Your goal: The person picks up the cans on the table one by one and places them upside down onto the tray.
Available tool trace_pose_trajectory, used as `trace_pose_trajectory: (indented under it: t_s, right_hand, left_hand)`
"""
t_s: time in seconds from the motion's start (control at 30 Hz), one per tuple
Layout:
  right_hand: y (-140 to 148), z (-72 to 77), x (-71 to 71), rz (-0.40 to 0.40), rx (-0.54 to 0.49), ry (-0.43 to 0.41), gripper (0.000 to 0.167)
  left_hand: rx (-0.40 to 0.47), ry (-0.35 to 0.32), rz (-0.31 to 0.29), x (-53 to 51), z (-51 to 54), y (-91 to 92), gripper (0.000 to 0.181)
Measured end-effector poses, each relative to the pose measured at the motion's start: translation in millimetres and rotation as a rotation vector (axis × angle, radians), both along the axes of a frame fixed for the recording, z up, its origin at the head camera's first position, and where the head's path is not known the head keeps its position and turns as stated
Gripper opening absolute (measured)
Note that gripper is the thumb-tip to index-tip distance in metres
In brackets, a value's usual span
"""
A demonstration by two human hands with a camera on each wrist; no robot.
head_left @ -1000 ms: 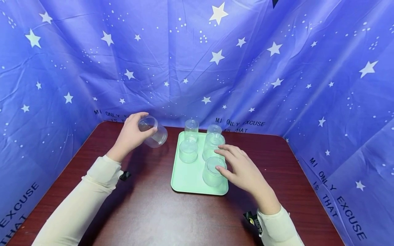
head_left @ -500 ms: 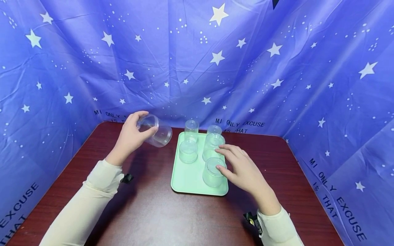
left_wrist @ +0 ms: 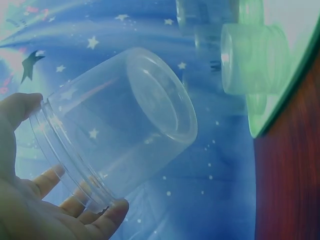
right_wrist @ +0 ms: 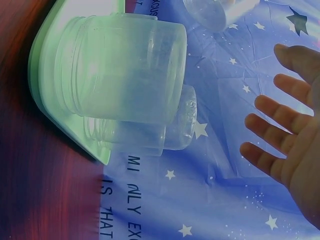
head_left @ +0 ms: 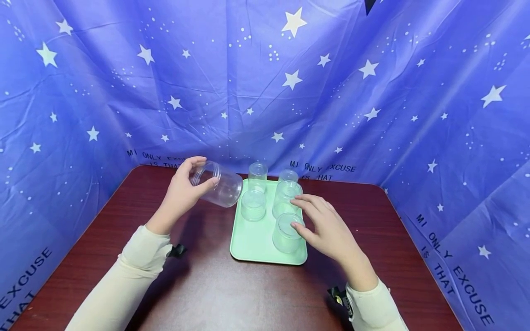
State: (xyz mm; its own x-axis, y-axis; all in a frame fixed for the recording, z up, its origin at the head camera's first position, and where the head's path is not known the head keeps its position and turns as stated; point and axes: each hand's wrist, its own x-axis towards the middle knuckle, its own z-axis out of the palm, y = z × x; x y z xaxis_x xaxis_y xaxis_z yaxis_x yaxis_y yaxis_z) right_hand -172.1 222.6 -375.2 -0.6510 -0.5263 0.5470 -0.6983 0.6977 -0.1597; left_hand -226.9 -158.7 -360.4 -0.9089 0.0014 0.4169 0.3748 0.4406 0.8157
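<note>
My left hand [head_left: 178, 202] grips a clear plastic jar [head_left: 223, 185] by its threaded mouth, above the table left of the green tray [head_left: 253, 243]. The jar [left_wrist: 120, 120] lies tilted in the air, base toward the tray, fingers and thumb around the rim in the left wrist view. Several similar clear jars stand mouth down on the tray, among them a front right jar [head_left: 285, 239] and a left jar [head_left: 253, 209]. My right hand [head_left: 327, 227] hovers by the tray's right side, its fingers spread; the right wrist view shows this hand [right_wrist: 295, 130] apart from the nearest jar [right_wrist: 125, 70].
The tray sits on a dark red-brown table [head_left: 198, 280]. Taller jars, including a back left jar [head_left: 257, 172] and a back right jar [head_left: 288, 174], stand at the tray's far end. A blue star-printed curtain [head_left: 232, 82] encloses the back and sides.
My left hand has carried the jar rightward, closer to the tray, and the jar's base has swung up toward the right. My right hand has stayed in place.
</note>
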Motion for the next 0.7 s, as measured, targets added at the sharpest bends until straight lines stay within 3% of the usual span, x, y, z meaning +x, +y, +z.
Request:
trace_pose_trajectory:
  t_s: [0.7]
  right_hand:
    - [0,4.8,1.9,0.013,-0.038,0.013,0.055]
  left_hand:
    - [0.119,-0.046,-0.123,26.4,8.9,27.8,0.064]
